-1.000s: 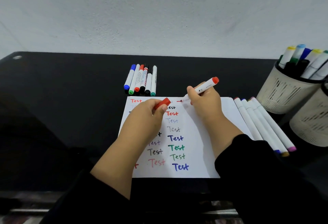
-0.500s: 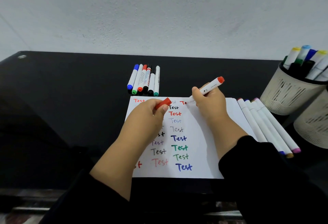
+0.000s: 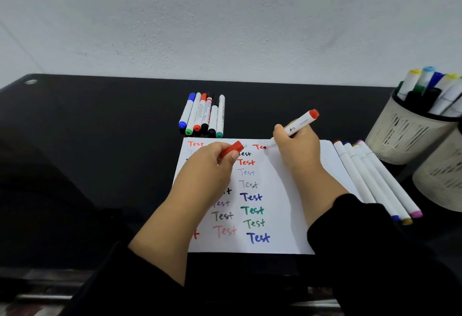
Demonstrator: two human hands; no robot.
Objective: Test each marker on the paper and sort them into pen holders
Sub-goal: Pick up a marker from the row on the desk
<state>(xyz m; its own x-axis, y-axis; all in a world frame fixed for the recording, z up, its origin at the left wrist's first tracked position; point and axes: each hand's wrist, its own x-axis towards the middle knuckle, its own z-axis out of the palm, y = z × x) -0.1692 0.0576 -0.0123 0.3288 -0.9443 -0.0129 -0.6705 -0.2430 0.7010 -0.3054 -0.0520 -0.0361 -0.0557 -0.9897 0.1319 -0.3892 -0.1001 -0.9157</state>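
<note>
A person's right hand (image 3: pixel 297 145) grips a white marker with a red end cap (image 3: pixel 293 126), its tip touching the far edge of a sheet of white paper (image 3: pixel 282 205) beside a part-written red "Te". The left hand (image 3: pixel 212 168) pinches the loose red cap (image 3: pixel 232 148) between thumb and fingers above the paper's far left area. The sheet lies on a black table (image 3: pixel 100 153) and carries rows of the word "Test" in red, black, grey, blue, green and pink. Six slim markers (image 3: pixel 203 115) lie side by side just beyond the paper's far edge. Four long white markers (image 3: pixel 375 180) rest in a row along the paper's right side. At far right, a cream slotted pen holder (image 3: pixel 402 133) stands full of markers, with a second cream holder (image 3: pixel 442 178) nearer and partly out of frame.
</note>
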